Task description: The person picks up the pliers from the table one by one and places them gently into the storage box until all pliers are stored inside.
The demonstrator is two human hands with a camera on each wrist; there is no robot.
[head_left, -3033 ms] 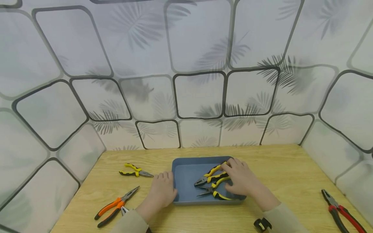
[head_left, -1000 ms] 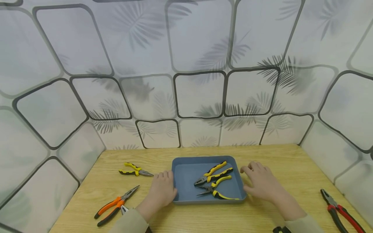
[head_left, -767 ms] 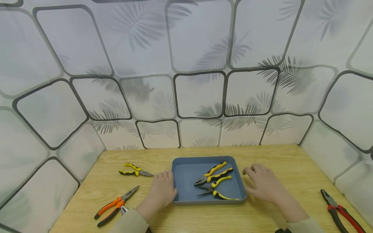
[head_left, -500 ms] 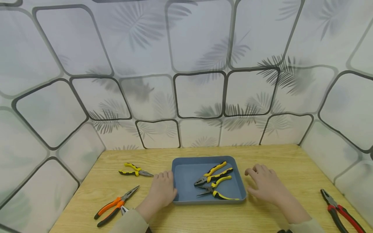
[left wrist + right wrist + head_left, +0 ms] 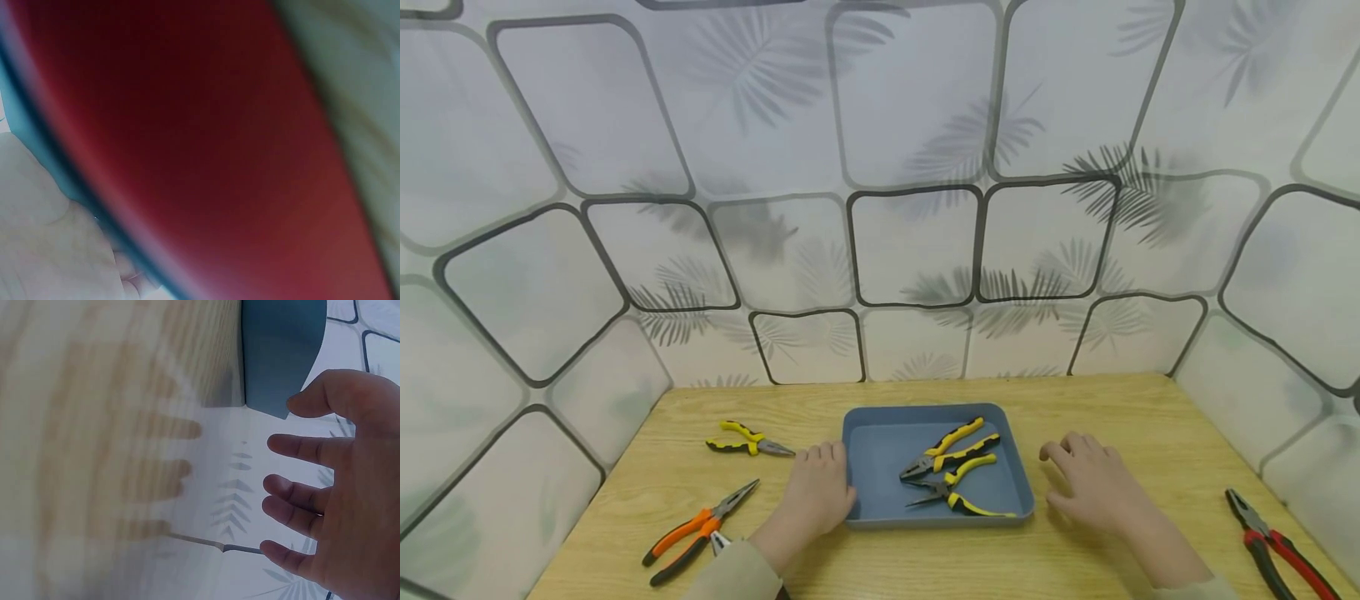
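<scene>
A blue-grey tray (image 5: 887,525) stands mid-table in the head view. Two pairs of yellow-and-black pliers lie in its right half: combination pliers (image 5: 931,460) and, just nearer, long-nose pliers (image 5: 947,486). My left hand (image 5: 820,490) holds the tray's left side, its thumb at the rim; the fingertips are hidden. A blurred red surface (image 5: 206,150) fills most of the left wrist view, with part of the hand at lower left. My right hand (image 5: 1093,483) hovers to the right of the tray, apart from it. In the right wrist view its loosely bent fingers (image 5: 306,450) hold nothing.
Yellow long-nose pliers (image 5: 752,439) and orange-and-black long-nose pliers (image 5: 707,523) lie left of the tray. A metal tip (image 5: 720,542) shows beside my left sleeve (image 5: 737,575). Red-and-black pliers (image 5: 1266,532) lie far right. A patterned cloth (image 5: 917,250) encloses the wooden table (image 5: 1120,408).
My right hand has left the yellow-and-black pliers in the tray and moved right, past the tray's right wall, still drifting rightward. The left hand and the tray have stayed put.
</scene>
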